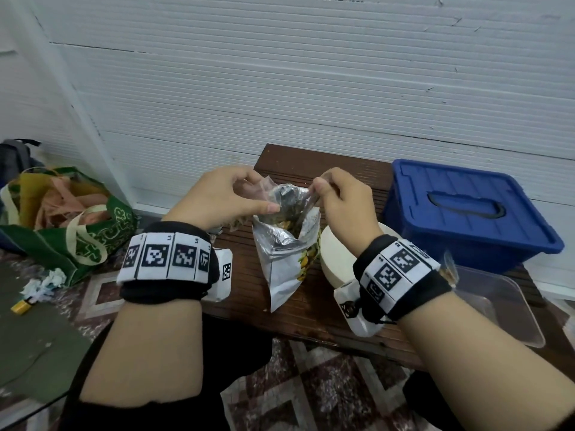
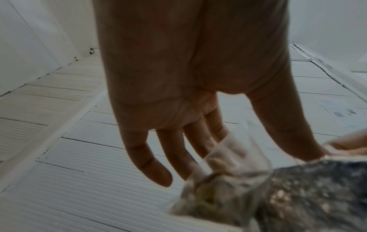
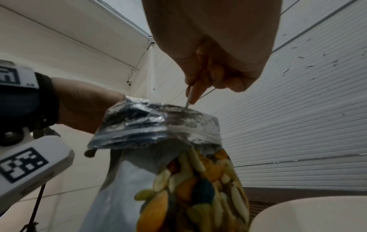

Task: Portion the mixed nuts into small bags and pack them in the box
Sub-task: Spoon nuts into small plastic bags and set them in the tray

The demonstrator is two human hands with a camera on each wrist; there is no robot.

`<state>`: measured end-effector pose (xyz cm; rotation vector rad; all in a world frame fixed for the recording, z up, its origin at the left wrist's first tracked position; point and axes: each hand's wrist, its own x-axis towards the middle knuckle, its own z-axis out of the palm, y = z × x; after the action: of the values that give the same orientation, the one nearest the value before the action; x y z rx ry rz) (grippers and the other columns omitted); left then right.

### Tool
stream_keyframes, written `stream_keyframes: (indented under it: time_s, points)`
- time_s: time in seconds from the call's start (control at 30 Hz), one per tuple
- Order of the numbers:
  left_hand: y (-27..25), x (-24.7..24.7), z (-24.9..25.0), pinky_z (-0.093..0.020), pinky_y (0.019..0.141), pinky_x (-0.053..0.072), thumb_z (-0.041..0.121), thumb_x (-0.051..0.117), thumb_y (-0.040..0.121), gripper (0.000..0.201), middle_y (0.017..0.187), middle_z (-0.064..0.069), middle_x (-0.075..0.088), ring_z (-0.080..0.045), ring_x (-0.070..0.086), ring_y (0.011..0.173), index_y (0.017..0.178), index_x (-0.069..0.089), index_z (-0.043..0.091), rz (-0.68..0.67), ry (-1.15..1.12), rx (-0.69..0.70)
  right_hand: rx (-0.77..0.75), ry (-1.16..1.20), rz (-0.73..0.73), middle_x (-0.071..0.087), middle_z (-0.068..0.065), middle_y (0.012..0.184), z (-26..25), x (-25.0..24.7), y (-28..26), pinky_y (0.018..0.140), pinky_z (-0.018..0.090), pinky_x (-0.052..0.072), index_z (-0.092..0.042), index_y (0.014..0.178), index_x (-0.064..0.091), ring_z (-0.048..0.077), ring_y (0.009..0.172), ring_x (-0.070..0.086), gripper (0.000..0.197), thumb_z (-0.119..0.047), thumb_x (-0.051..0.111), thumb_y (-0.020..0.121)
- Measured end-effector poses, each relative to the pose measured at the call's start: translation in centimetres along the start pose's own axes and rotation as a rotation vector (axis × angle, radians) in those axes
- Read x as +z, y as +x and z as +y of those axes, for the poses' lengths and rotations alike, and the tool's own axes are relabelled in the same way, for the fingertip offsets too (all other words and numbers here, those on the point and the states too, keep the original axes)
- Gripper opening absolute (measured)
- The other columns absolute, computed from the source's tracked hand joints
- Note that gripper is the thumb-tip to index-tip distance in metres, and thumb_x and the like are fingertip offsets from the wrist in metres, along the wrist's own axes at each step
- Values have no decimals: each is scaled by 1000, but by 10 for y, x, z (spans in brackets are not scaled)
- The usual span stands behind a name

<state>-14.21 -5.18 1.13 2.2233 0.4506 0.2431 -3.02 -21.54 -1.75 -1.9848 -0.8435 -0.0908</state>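
Both hands' grip (image 1: pixel 292 194) at nut pouch (image 1: pixel 287 244) mouth

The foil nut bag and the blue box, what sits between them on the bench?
In the head view, a round cream container sits between the nut bag and the blue box, partly hidden behind the right hand.
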Motion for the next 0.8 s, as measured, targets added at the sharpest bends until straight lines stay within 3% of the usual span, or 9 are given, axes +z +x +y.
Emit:
stream_keyframes:
  time_s: [0.07,0.13,0.3,0.43,0.53,0.8]
  points:
    - [-1,-1,1,-13,70,42,40,82,64,31,82,16,70,12,61,76,89,66,32,-2,-17,-10,125,82,39,65,2,77,3,-1,1,68,17,41,-9,80,64,15,74,58,23,-17,50,97]
    - [-2,-2,1,-16,73,44,42,82,63,33,80,16,70,12,61,75,89,65,32,6,-43,-18,228,171,109,64,1,73,5,-5,4,69,21,44,-14,76,62,14,71,59,26,-17,48,98]
    - [-3,-5,2,-17,72,45,51,76,57,39,88,9,69,0,63,82,89,63,32,7,-47,-32,412,271,280,59,-3,65,10,-17,11,51,5,38,-15,78,61,5,63,53,26,-19,46,99]
    - [-3,-4,4,-12,65,40,42,80,66,30,90,14,64,4,57,82,84,56,38,-4,-10,-35,453,301,355,61,-4,72,10,-28,17,55,10,37,-18,69,56,-2,63,52,32,-19,45,99]
    - [-3,-3,5,-11,64,39,39,81,65,34,88,16,62,5,56,82,83,53,39,-5,-6,-41,456,311,400,59,-4,67,7,-37,21,50,3,36,-19,66,53,-1,62,50,33,-15,44,98]
    - [1,4,5,-9,63,38,35,84,64,32,88,15,65,5,57,82,87,62,33,-28,44,-31,423,314,416,61,-6,73,-3,-41,34,49,5,36,-13,72,55,-1,60,50,27,-14,45,96]
